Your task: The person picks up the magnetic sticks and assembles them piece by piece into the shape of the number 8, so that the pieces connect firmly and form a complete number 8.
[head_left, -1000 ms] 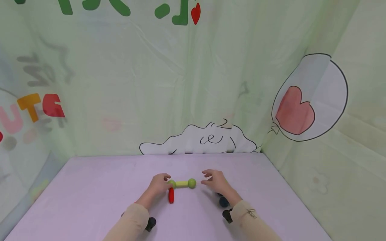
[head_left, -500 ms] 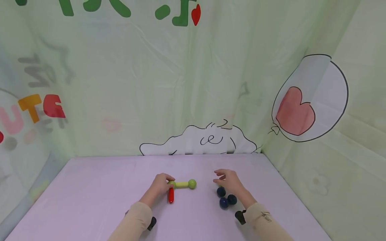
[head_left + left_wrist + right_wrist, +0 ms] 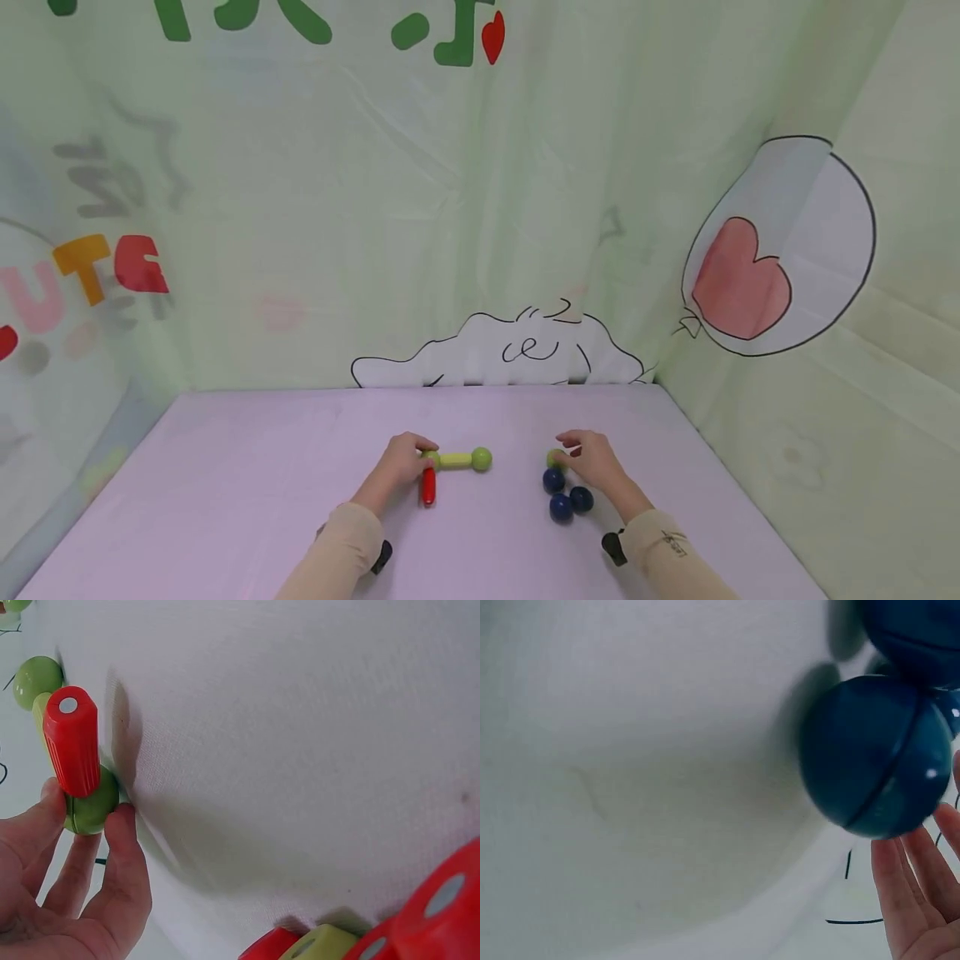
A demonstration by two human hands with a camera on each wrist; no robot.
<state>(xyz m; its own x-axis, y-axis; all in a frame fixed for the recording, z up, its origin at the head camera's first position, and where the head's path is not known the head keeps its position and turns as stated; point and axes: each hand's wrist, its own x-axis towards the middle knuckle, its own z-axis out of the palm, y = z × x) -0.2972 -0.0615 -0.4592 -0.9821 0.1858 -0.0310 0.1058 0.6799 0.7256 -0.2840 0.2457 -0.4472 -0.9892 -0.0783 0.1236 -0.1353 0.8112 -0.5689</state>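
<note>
My left hand (image 3: 405, 458) grips a green ball (image 3: 94, 802) between thumb and fingers. A red ribbed rod (image 3: 71, 742) is joined to that ball and points toward me. From the same ball a yellow-green rod (image 3: 455, 460) runs right to a second green ball (image 3: 482, 458). Farther right, my right hand (image 3: 596, 460) has its thumb and fingers about a loose green ball (image 3: 555, 457), with the thumb in front of it. Whether the fingers press on that ball is hidden. In the right wrist view, a dark blue ball (image 3: 874, 757) covers the fingertips.
Several dark blue balls (image 3: 561, 508) lie together just in front of my right hand. Red rods (image 3: 439, 900) and a yellow-green rod (image 3: 322, 943) lie near the left wrist. A pale lilac cloth (image 3: 300, 425) covers the table, with a printed curtain (image 3: 300, 208) behind.
My right hand has moved right, away from the joined pieces, to the loose green ball, uncovering the blue balls. My left hand has stayed at the joined green ball.
</note>
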